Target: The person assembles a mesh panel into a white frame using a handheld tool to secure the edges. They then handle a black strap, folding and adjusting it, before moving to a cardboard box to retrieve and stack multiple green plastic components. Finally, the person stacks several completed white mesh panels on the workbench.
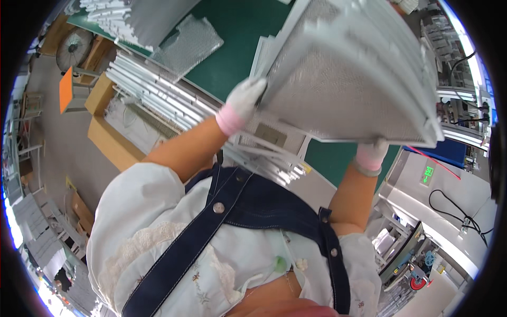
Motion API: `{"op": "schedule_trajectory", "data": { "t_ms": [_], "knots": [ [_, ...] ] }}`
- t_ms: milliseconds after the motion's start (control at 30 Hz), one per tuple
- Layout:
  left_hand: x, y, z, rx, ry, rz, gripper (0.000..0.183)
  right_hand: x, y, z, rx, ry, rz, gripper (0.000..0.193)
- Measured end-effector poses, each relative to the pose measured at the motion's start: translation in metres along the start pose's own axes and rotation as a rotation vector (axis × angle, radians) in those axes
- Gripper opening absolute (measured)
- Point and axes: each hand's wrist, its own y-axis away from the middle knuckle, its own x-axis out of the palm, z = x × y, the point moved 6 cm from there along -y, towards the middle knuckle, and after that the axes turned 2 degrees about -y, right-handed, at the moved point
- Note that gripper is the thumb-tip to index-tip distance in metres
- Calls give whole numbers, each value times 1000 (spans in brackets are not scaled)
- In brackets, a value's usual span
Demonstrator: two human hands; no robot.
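A large grey mesh panel (338, 98) with a thin metal frame is tilted up in front of me, partly smeared by motion. My left hand (245, 100), in a white glove with a pink cuff, grips its left edge with the fingers closed. At the lower right edge, my right hand (373, 154), gloved the same way, holds the frame from below; most of its fingers are hidden behind the panel. Several similar framed edges (393, 37) show close behind and above it, blurred, and I cannot tell whether they are apart from the held panel.
A green tabletop (232, 53) carries a loose mesh sheet (191, 47) and stacked grey pieces (119, 21). Long white metal bars (158, 90) lie along its near side. Left of them are an open cardboard box (113, 142) and a standing fan (74, 48). A red rod (433, 161) projects at right.
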Motion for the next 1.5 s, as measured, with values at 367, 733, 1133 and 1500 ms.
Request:
{"op": "schedule_trajectory", "data": {
  "t_ms": [367,733,1133,1500],
  "knots": [
    [96,-47,-117,377,-40,346,105,21,17,-13,19,-146,-159,83],
    [82,15,-155,435,-453,641,143,34,5,13,-116,-51,85,79],
    [71,-47,-132,211,-2,808,116,66,9,31,-79,20,394,83],
    [180,17,-94,212,-69,1028,120,-45,133,91,-286,-41,-308,90]
  ]
}}
